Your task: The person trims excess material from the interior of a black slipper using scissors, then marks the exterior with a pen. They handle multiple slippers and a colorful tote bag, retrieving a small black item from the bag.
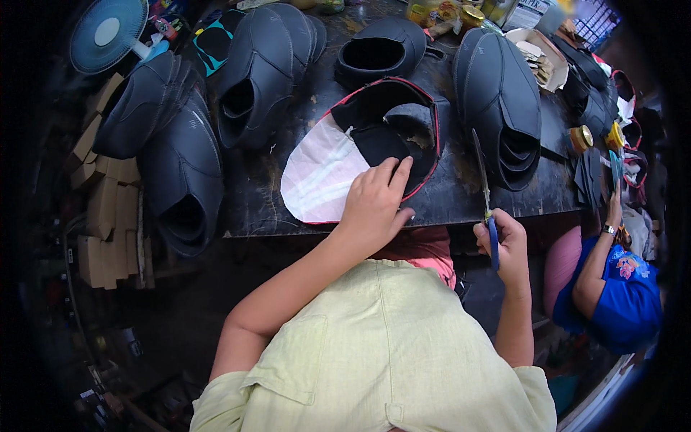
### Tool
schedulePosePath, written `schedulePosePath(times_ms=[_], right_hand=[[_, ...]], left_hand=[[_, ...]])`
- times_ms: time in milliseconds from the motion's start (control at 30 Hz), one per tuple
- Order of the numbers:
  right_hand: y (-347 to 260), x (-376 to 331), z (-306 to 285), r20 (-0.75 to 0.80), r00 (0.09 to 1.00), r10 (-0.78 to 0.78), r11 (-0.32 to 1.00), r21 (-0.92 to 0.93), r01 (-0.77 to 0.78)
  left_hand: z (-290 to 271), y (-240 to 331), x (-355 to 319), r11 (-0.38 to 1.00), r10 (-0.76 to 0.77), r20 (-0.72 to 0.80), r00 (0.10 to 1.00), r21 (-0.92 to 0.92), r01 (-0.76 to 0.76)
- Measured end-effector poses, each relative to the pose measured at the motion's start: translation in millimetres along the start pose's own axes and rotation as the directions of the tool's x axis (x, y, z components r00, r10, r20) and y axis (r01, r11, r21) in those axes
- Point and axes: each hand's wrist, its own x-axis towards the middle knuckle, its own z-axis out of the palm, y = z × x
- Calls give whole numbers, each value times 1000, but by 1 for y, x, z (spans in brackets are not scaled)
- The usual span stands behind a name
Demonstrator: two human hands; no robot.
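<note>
Dark stacked uppers (188,155) line the table's (248,198) left edge. The red-trimmed upper (317,173) lies mid-table, by the near edge. Over it the left hand (371,198) reaches palm down, fingers extended, slightly apart, thumb spread. Before the near edge, the right hand (509,237) clamps its fingers on blue-handled scissors (485,189), blades pointing farward.

Even, diffuse light falls across the hands, brightest on the pale lining (315,169) beside the left hand (372,196); the scissors (484,173) in the right hand (505,242) appear fairly sharp. Far beyond the right hand, a window (595,21) glares bluish. Below the left hand, deep shadow makes detail hard to tell. Fisheye curvature increases outward, ending in black.
</note>
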Motion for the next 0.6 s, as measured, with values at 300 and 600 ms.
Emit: schedulePosePath(times_ms=[300, 600], right_hand=[[25, -4, 7, 68, 997, 24, 996, 84, -30], [11, 25, 42, 562, 823, -81, 862, 454, -225]], left_hand=[[-123, -26, 19, 870, -156, -162, 974, -489, 58], [-108, -82, -10, 19, -189, 381, 905, -920, 391]])
